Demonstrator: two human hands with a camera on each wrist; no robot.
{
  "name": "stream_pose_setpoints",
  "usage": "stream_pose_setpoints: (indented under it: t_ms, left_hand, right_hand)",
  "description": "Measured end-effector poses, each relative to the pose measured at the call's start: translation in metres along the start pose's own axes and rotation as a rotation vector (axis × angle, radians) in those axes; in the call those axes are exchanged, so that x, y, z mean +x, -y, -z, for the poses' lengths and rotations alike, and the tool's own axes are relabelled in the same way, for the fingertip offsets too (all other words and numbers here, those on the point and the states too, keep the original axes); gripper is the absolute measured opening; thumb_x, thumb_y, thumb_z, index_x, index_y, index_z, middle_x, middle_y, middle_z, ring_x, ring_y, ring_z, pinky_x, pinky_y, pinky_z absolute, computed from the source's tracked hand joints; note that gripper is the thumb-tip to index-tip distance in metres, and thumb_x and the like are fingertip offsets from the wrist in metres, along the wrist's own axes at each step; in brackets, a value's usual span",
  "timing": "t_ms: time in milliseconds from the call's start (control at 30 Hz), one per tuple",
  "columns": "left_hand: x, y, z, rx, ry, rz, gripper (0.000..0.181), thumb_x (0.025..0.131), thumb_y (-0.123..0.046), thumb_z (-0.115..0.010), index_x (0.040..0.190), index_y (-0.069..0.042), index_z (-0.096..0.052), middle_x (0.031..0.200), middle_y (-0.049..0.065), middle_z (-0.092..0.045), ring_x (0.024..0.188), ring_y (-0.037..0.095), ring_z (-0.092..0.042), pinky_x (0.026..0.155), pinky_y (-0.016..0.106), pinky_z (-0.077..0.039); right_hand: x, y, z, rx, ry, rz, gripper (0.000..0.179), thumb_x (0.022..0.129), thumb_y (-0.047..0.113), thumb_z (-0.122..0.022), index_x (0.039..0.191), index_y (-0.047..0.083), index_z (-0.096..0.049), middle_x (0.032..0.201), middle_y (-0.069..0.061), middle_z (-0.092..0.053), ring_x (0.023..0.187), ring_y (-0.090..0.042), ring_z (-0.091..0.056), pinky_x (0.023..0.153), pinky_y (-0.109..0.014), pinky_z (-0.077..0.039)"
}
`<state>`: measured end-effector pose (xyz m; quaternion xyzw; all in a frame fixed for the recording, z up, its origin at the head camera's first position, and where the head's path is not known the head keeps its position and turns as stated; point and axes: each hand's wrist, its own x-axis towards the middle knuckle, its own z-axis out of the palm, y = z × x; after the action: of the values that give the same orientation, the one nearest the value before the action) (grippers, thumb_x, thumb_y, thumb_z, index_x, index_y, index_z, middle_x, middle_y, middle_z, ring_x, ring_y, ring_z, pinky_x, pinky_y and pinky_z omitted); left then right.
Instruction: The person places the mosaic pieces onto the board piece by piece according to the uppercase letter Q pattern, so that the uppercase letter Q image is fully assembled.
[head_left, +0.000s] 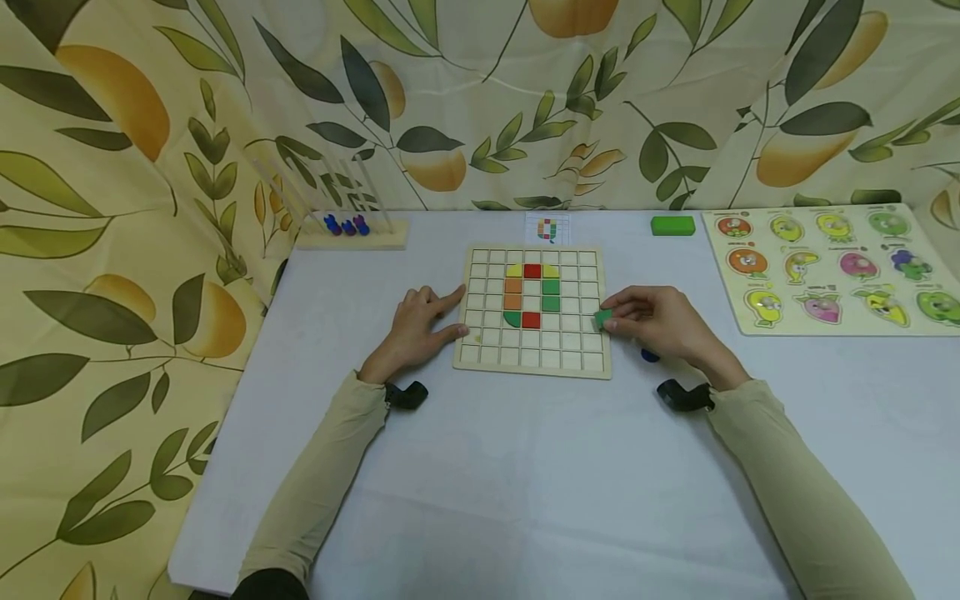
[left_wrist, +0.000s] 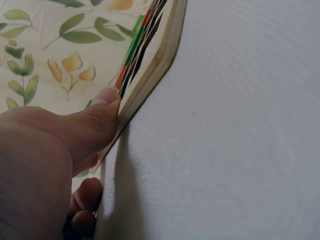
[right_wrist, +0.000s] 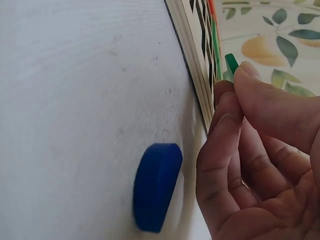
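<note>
A wooden grid board [head_left: 495, 352] lies in front of me, with red, yellow, orange and green tiles forming a ring on it. My left hand [head_left: 414, 327] touches the board's left edge with its thumb and straight index finger; the left wrist view has the thumb [left_wrist: 102, 112] against the rim. Over the right edge, my right hand [head_left: 663, 321] pinches a small green tile [head_left: 602, 319] between thumb and fingertips. That tile [right_wrist: 231, 63] stands on edge in the right wrist view. Below the right hand lies a blue curved piece [right_wrist: 157, 187] on the table, mostly hidden in the head view.
Behind the board stands a small pattern card [head_left: 547, 228]. A green block [head_left: 672, 226] is at the back, beside a fruit puzzle board [head_left: 825, 279]. At back left, a wooden stand [head_left: 352, 240] carries blue and purple beads. Patterned cloth hangs behind the white table.
</note>
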<state>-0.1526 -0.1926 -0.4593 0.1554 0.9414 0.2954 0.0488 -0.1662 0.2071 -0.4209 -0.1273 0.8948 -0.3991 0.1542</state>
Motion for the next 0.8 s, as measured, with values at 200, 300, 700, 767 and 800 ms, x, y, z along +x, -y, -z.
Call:
stream_pose_setpoints:
  t_ms: [200,300,700,767,800]
  left_hand:
    - [0.0,-0.002,0.001,0.009,0.001,0.002,0.071,0.099,-0.036,-0.077,0.161,-0.017,-0.046,0.1,0.01,-0.05,0.088,0.021,-0.032,0.082,0.035,-0.025]
    - [0.0,-0.003,0.002,0.006,0.003,0.005,0.071,0.099,-0.036,-0.077,0.16,-0.017,-0.047,0.099,0.011,-0.05,0.087,0.021,-0.032,0.081,0.035,-0.025]
    - [0.001,-0.001,0.0,0.007,0.009,0.014,0.071,0.1,-0.036,-0.075,0.161,-0.017,-0.046,0.1,0.01,-0.049,0.088,0.022,-0.032,0.082,0.035,-0.025]
    - [0.001,-0.001,0.0,0.008,0.01,0.017,0.071,0.1,-0.036,-0.075,0.161,-0.018,-0.046,0.1,0.01,-0.049,0.088,0.022,-0.032,0.082,0.035,-0.024]
    - [0.001,0.0,0.0,0.009,0.011,0.018,0.071,0.1,-0.036,-0.075,0.161,-0.018,-0.046,0.1,0.01,-0.049,0.088,0.021,-0.032,0.082,0.034,-0.024]
  right_hand:
    - [0.005,0.002,-0.003,0.013,-0.009,0.027,0.027,0.099,0.021,-0.078,0.121,0.005,-0.074,0.106,-0.013,-0.076,0.09,-0.013,-0.07,0.076,-0.019,-0.052]
    - [0.007,0.003,-0.006,0.019,-0.019,0.049,0.025,0.098,0.017,-0.079,0.118,0.004,-0.075,0.104,-0.013,-0.077,0.087,-0.011,-0.07,0.074,-0.018,-0.052]
    - [0.019,0.014,-0.017,-0.011,-0.033,0.092,0.025,0.094,0.02,-0.084,0.113,0.004,-0.077,0.1,-0.013,-0.076,0.088,-0.02,-0.07,0.075,-0.018,-0.051]
    - [0.02,0.015,-0.019,-0.029,-0.04,0.111,0.024,0.094,0.018,-0.084,0.112,0.004,-0.077,0.099,-0.013,-0.077,0.087,-0.021,-0.07,0.075,-0.019,-0.051]
    - [0.021,0.015,-0.02,-0.036,-0.042,0.12,0.024,0.093,0.018,-0.084,0.111,0.004,-0.078,0.099,-0.013,-0.077,0.087,-0.021,-0.071,0.075,-0.019,-0.051]
